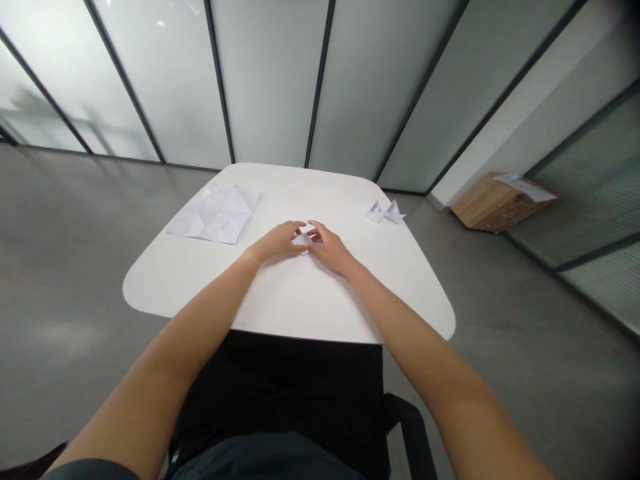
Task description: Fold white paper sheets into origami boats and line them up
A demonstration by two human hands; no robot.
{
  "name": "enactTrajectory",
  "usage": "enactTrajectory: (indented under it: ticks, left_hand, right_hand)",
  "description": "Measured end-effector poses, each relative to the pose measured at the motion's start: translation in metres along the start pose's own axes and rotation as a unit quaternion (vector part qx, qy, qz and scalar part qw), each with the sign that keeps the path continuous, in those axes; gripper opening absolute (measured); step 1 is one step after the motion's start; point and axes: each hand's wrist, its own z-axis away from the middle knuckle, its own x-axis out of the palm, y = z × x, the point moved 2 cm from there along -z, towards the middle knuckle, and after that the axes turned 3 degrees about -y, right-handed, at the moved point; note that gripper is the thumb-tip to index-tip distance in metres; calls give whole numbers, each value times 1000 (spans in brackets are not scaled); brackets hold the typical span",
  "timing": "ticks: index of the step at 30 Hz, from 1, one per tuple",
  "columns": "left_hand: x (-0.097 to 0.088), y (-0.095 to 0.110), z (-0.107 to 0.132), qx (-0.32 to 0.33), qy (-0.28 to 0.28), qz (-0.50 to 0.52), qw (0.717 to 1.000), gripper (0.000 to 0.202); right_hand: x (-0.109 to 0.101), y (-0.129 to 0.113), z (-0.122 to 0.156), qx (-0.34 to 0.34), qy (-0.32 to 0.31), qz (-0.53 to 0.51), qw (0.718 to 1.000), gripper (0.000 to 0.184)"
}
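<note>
Near the middle of the white table (300, 300), a small folded white paper (303, 241) sits between my two hands. My left hand (281, 240) curls around its left side, thumb low at the front and fingers behind. From the right, my right hand (327, 248) closes on the same paper, its thumb close to the left one. The fingertips of both hands nearly meet above and behind the paper. Parts of the paper are hidden by the fingers.
A creased white paper sheet (216, 215) lies at the table's back left. Two small folded paper shapes (385, 212) stand near the right edge. Beyond are frosted glass panels (270, 80) and a wooden cabinet (493, 203). A black chair armrest (407, 427) is at lower right.
</note>
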Motion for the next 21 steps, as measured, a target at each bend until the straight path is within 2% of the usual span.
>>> enactTrajectory:
  ticks: [4,11,15,21]
  left_hand:
    - [-3,3,3,-19,9,28,999,80]
    - [-6,18,2,37,76,46,995,46]
    - [-6,20,1,49,106,42,992,30]
    - [-6,19,2,17,127,51,990,25]
  right_hand:
    - [-2,1,-1,-16,46,-43,998,63]
    - [-13,-4,-3,-11,120,-68,990,53]
    - [-18,-8,-2,-24,131,-51,990,45]
    - [-20,-8,-2,-29,127,-40,991,43]
